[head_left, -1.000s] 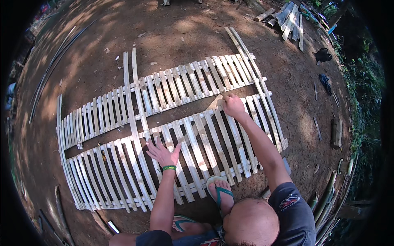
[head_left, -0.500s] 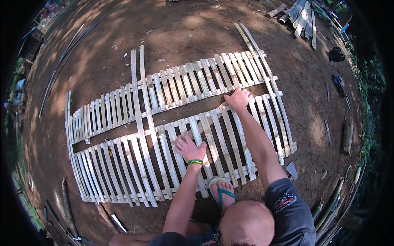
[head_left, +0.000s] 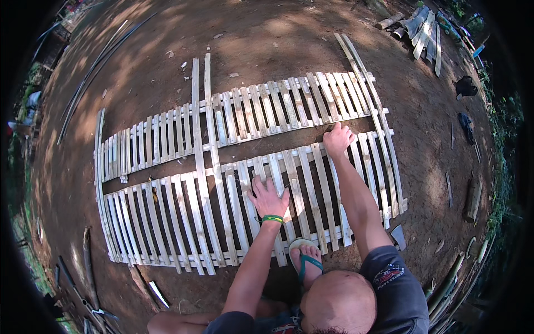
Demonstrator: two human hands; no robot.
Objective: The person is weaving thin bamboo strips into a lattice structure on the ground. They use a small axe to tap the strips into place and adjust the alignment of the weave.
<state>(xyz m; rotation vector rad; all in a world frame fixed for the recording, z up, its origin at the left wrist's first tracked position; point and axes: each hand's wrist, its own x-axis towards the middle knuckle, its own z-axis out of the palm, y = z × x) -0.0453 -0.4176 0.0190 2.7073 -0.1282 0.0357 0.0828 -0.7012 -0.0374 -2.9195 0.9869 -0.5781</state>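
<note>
My left hand (head_left: 268, 199) lies with spread fingers on the pale bamboo slats of the near panel (head_left: 301, 192), a green and yellow band round its wrist. Farther right, my right hand (head_left: 337, 140) has its fingers curled at the upper end of a bamboo slat (head_left: 340, 197) in that panel. The fingertips and their exact hold are partly hidden. Beyond a narrow gap lies the far slatted panel (head_left: 276, 106). Long bamboo strips (head_left: 207, 139) cross both panels near the middle, and others (head_left: 371, 106) cross at the right. My sandalled foot (head_left: 307, 261) is at the near edge.
Split bamboo pieces (head_left: 426, 34) are piled at the far right. Long thin poles (head_left: 93, 72) lie on the soil at the left. A flat grey blade-like piece (head_left: 398, 237) sits right of the near panel. Bamboo stems (head_left: 449, 284) lie at the lower right, a log (head_left: 473, 199) above them.
My right hand's fingers, spread before, are now curled in at the panel's upper edge. My left hand stays spread on the slats. The whole view has shifted slightly.
</note>
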